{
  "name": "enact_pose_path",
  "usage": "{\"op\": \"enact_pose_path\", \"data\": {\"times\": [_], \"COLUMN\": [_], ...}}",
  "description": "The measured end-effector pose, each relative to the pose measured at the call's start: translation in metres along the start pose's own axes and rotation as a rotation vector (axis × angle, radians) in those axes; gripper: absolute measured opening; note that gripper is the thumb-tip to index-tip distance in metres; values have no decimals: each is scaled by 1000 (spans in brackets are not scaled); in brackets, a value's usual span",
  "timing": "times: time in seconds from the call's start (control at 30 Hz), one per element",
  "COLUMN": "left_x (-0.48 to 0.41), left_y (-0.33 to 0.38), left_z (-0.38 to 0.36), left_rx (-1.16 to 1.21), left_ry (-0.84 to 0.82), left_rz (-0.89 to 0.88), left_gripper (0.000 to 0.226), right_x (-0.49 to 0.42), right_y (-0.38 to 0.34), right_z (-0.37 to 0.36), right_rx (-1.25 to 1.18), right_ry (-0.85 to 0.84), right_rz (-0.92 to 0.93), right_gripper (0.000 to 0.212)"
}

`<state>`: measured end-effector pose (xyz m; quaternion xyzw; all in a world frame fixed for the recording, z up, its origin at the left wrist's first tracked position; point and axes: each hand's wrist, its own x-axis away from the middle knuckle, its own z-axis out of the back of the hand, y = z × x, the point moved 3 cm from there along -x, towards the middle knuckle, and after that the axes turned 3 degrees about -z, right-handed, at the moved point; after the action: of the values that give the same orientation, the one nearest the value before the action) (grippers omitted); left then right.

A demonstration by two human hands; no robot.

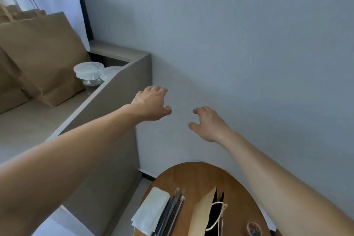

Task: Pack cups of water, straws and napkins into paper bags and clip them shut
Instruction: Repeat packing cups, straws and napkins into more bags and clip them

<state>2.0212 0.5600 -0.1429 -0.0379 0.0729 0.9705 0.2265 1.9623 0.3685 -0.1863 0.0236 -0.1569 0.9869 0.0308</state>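
At far left, large brown paper bags with twisted paper handles [44,57] stand leaning on the seat of a beige upholstered bench [115,101]. Just beside them, tucked into the bench's corner, are two clear plastic cups of water with lids [89,73], one partly hidden behind the bench arm. Two bare forearms reach forward in front of a plain pale grey wall [229,44]. The left hand [151,104] hangs in the air just past the bench arm, palm down, fingers loosely curled and grasping nothing. The right hand [207,124] is near it, slightly lower, thumb spread, fingers relaxed, also empty. Below, a round wooden table [191,176] holds, from left to right, a stack of white paper napkins [151,210], a bundle of dark straws [172,212] touching the napkins, and an open brown paper bag with a white string handle [203,210]. A small round object at the table's right edge is too blurred to identify.
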Motion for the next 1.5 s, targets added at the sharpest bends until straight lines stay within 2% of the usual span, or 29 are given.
{"op": "enact_pose_path", "data": {"times": [0.23,0.47,0.73,0.9,1.03,1.27,1.5], "left_x": [17,47,67,68,66,59,54], "left_y": [-89,-173,-243,-269,-281,-284,-275], "left_z": [84,110,96,83,74,70,74], "left_rx": [4,27,61,102,111,121,138], "left_ry": [156,190,181,165,139,150,167], "left_rz": [156,292,374,383,377,351,323], "left_gripper": [66,70,64,63,65,64,64], "right_x": [-50,-90,-148,-177,-187,-192,-182], "right_y": [-113,-215,-289,-310,-315,-318,-312], "right_z": [57,68,38,14,3,6,-1], "right_rx": [41,54,219,379,401,423,416], "right_ry": [112,117,15,-107,-155,-198,-134], "right_rz": [187,294,268,194,132,80,119], "right_gripper": [62,56,50,39,34,92,114]}}
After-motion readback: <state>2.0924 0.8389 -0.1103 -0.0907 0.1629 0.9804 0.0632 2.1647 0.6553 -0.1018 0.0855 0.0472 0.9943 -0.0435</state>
